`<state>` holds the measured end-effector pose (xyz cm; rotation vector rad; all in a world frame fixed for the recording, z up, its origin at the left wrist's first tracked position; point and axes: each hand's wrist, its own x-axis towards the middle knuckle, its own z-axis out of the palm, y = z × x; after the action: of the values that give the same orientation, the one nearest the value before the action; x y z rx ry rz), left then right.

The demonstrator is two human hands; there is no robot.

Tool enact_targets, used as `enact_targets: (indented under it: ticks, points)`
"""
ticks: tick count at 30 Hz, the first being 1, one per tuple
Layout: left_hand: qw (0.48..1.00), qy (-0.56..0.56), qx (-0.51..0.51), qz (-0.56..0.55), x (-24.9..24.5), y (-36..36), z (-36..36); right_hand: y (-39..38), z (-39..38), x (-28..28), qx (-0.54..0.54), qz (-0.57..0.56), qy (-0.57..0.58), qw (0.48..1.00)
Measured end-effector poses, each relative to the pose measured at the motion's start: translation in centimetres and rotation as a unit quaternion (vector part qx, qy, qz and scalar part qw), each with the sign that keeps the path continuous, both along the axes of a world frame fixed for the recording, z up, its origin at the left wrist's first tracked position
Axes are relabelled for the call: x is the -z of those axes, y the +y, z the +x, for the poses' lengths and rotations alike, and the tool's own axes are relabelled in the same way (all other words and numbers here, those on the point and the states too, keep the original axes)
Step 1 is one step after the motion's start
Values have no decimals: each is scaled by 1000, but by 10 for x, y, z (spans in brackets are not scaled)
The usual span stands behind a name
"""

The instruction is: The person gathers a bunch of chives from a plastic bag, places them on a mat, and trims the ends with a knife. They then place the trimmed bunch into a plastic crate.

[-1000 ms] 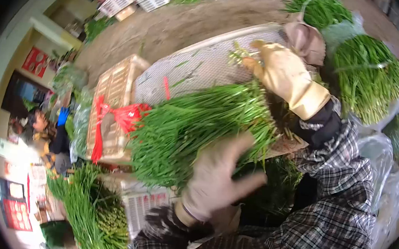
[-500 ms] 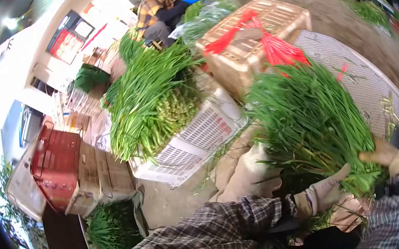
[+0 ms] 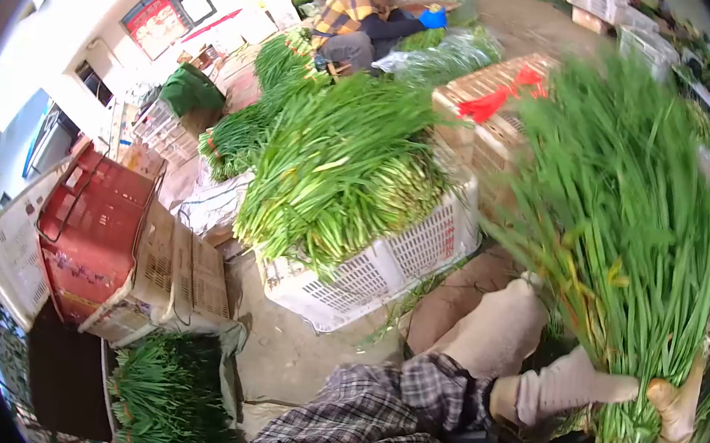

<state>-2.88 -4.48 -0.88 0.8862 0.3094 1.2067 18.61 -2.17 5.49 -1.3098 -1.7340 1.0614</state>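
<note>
Left hand (image 3: 563, 386): in a pale glove, fingers clenched around the lower stems of the bundle of green stalks (image 3: 623, 224), plaid sleeve behind the wrist.
Right hand (image 3: 674, 411): in a yellowish glove at the right edge of view, fingers clasped on the same bundle from the other side, just beside the left hand.
Bundle of green stalks: held upright between both hands, cut ends down by the gloves, leaf tips fanned upward and blurred, in front of the tan crate.
Tan crate (image 3: 476, 139): behind the bundle, with red ties (image 3: 493, 102) lying on top.
White crate (image 3: 366, 279): on the ground (image 3: 297, 362) left of the bundle, tilted, carrying a heap of greens (image 3: 339, 164) that spills over its rim.
Red crate (image 3: 99, 229): well apart at the left, resting against pale crates (image 3: 180, 277).
Co-worker (image 3: 355, 18): seated at the top of view among more greens, in a checked top.
Lower left: another pile of greens (image 3: 168, 392) on the ground.
</note>
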Motion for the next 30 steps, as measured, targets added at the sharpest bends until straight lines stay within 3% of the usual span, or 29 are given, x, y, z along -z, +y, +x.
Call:
enact_targets:
  ticks: [2, 4, 6, 8, 10, 11, 13, 14, 16, 17, 20, 23, 24, 26, 29, 30]
  points:
    - [986, 160, -55, 6, -46, -5, -75, 7, -50, -13, -21, 59, 30, 998]
    - [956, 207, -202, 53, -73, -11, -128, 11, -127, -39, -89, 100, 109, 985]
    - [940, 147, -297, 86, -79, -13, -177, 14, -215, -78, -205, 138, 143, 958]
    - [922, 176, -340, 62, -78, -21, -252, 21, -289, -110, -283, 75, 36, 956]
    - [893, 128, -431, 26, -51, -24, -304, 47, -355, -82, -357, 89, -17, 930]
    - [894, 54, -444, -8, -39, -27, -323, 57, -386, -51, -337, 91, -50, 936]
    - [871, 102, -471, -95, 22, -26, -370, 76, -448, 11, -298, 92, -116, 943]
    - [855, 97, -489, -145, 63, -23, -384, 91, -467, 53, -350, 85, -140, 922]
    - [825, 125, -512, -204, 95, -16, -402, 78, -476, 119, -273, 189, -214, 919]
    - [866, 50, -432, -248, 94, -14, -413, 72, -474, 133, -210, 263, -249, 908]
    - [863, 94, -438, -232, 85, -2, -407, 78, -451, 120, -261, 199, -161, 931]
    - [852, 145, -452, -220, 75, 14, -395, 71, -434, 104, -276, 179, -201, 923]
    - [854, 149, -450, -214, 71, 14, -394, 69, -432, 119, -242, 257, -182, 918]
    - [849, 158, -465, -196, 77, 9, -404, 60, -418, 121, -240, 282, -141, 918]
    - [860, 60, -422, -280, 33, -13, -384, 36, -369, 113, -235, 282, -67, 928]
    - [857, 94, -435, -260, 47, -15, -392, 28, -345, 110, -227, 276, -35, 933]
